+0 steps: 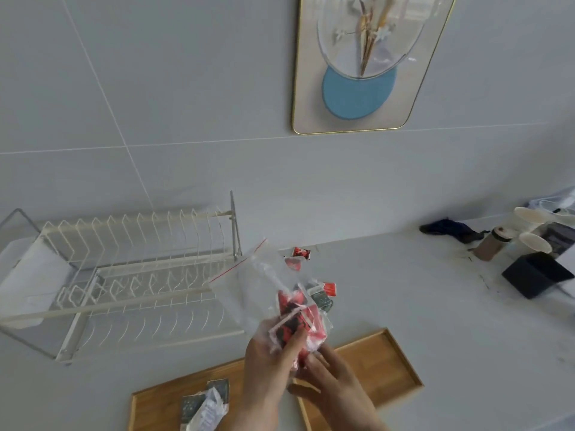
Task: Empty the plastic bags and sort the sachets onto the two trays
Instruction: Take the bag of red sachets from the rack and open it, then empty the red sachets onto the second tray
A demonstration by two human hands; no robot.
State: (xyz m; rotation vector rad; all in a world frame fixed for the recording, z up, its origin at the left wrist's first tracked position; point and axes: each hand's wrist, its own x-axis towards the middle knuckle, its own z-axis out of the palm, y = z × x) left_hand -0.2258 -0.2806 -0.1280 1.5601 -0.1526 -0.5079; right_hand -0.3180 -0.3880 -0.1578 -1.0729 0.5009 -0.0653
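My left hand (270,362) grips a clear zip bag (258,284) with a red seal strip, held up over the counter. Red and black sachets (294,318) show through its lower part. My right hand (329,384) pinches the bag's bottom edge just under those sachets. Two wooden trays lie below: the left tray (155,405) carries dark green sachets (193,405) and a crumpled clear bag (210,412); the right tray (382,365) shows bare wood. Loose red sachets (301,252) and a green one (322,298) lie on the counter behind the bag.
A white dish rack (124,275) stands on the counter at the left. At the far right are a black box (535,275), paper cups (529,216), a brown bottle (491,244) and a dark cloth (448,228). A framed picture (361,66) hangs on the tiled wall.
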